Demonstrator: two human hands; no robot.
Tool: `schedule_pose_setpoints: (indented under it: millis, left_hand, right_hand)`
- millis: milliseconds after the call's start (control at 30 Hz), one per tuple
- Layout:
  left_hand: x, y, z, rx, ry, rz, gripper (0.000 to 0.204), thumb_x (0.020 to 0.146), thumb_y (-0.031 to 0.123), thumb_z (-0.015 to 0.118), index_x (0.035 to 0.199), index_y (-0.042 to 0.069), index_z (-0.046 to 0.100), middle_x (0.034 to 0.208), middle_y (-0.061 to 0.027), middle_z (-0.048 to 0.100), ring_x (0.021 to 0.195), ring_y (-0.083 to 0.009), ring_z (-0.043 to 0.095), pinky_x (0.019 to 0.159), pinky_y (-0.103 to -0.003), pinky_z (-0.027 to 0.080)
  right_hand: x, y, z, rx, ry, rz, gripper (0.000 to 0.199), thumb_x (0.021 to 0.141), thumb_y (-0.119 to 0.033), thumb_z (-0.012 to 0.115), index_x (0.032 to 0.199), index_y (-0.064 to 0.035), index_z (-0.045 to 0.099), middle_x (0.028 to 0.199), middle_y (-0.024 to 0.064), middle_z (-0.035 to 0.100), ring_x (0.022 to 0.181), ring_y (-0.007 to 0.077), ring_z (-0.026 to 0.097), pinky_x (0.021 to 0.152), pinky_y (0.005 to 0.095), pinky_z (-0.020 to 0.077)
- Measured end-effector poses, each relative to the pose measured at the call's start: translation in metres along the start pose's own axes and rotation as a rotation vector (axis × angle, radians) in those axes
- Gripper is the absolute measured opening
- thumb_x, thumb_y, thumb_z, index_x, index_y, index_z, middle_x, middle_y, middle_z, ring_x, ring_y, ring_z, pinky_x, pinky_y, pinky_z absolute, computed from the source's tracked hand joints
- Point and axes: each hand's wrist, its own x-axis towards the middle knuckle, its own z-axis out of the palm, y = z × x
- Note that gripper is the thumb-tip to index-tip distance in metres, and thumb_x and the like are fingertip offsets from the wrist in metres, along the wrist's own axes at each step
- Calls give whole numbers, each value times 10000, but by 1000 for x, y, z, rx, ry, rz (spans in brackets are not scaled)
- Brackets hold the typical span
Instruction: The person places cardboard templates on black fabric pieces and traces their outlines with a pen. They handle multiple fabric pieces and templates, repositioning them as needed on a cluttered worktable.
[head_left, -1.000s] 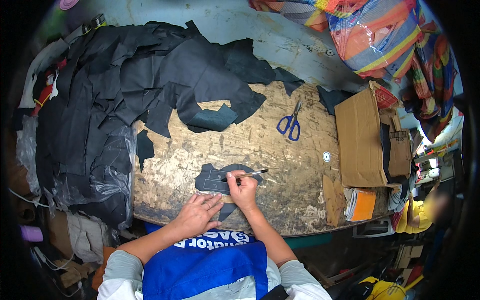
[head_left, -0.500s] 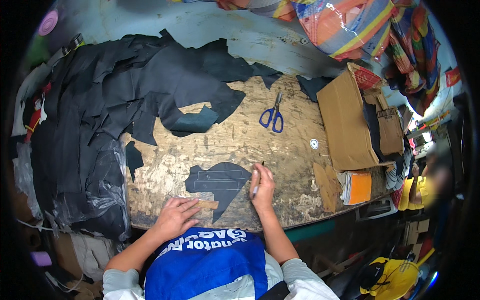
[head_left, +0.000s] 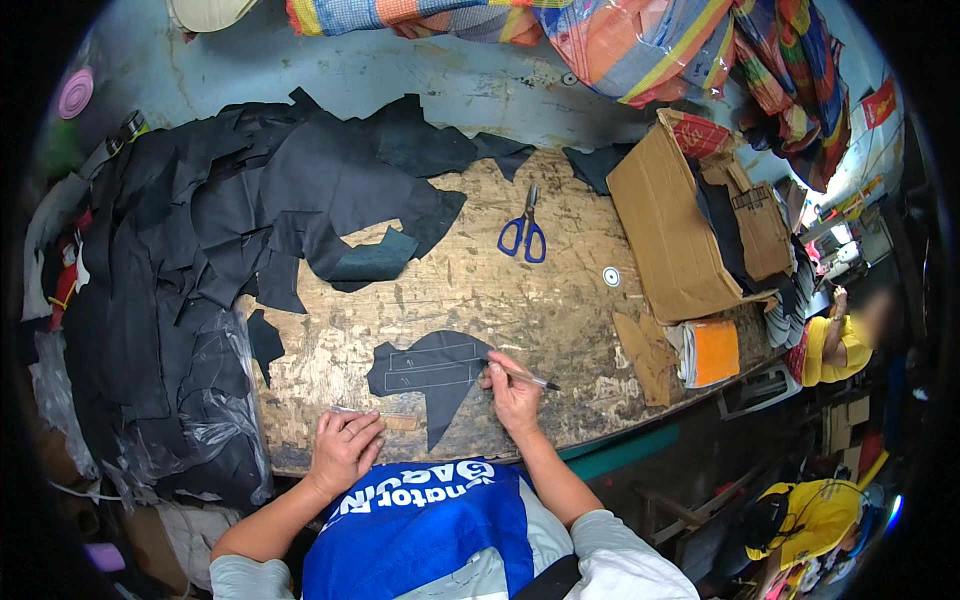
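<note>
A dark leather scrap [head_left: 445,405] with pale outlines of two long strips and small marks lies flat on the worn wooden table [head_left: 560,300]. My right hand [head_left: 514,398] is closed around a slim pen [head_left: 543,383], its tip close to the scrap's upper right edge. My left hand [head_left: 345,448] rests near the table's front edge, fingers curled together over the end of a short, flat wooden strip [head_left: 400,423]. That strip lies just left of the scrap's lower point; its other end is hidden under the fingers.
Dark leather pieces [head_left: 150,270] pile up along the left and back. Blue-handled scissors [head_left: 524,235] lie beyond the scrap. At right stand a cardboard box [head_left: 665,220], a brown offcut [head_left: 642,360] and an orange-and-white folded bundle [head_left: 712,352]. People in yellow [head_left: 835,350] are farther right.
My right hand has shifted its pen grip and come to the scrap's right edge. My left hand's fingers have curled in, and the wooden strip sits farther left. Small marks now show inside the outlines.
</note>
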Motion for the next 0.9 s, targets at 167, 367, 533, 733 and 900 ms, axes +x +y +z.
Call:
schedule_pose_setpoints:
  millis: [167,367,533,733,900]
  left_hand:
    - [1,2,0,10,12,-10,259,720,152,705,968,88,667,1082,-34,645,942,-234,555,841,-403,393]
    - [1,1,3,1,11,-19,258,707,134,712,957,86,669,1070,-32,646,935,-238,554,836,-405,395]
    - [2,0,4,20,30,17,246,708,133,714,946,86,675,1067,-38,643,933,-238,550,836,-407,395]
    - [-1,-1,4,19,22,24,245,713,134,713,952,90,677,1064,-41,642,936,-246,547,840,-420,391]
    - [-1,-2,5,19,16,13,246,716,136,711,955,93,675,1062,-41,641,932,-251,545,843,-432,386]
  right_hand:
    - [-6,5,5,-99,-60,-5,151,911,-104,578,973,28,617,772,55,617,655,94,589,572,217,477]
    - [2,-1,7,-350,-65,-241,118,897,-95,590,960,-1,624,765,109,640,649,124,607,559,251,474]
    - [17,-15,1,-653,43,-258,190,831,-141,664,994,-48,634,890,101,653,923,239,592,788,357,438]
    - [33,-35,11,-749,-265,-269,194,709,-70,685,877,-89,589,830,98,567,966,305,533,843,418,392]
    - [56,-66,-1,-270,-230,-290,127,679,55,562,757,-43,544,771,106,534,719,250,560,642,309,455]
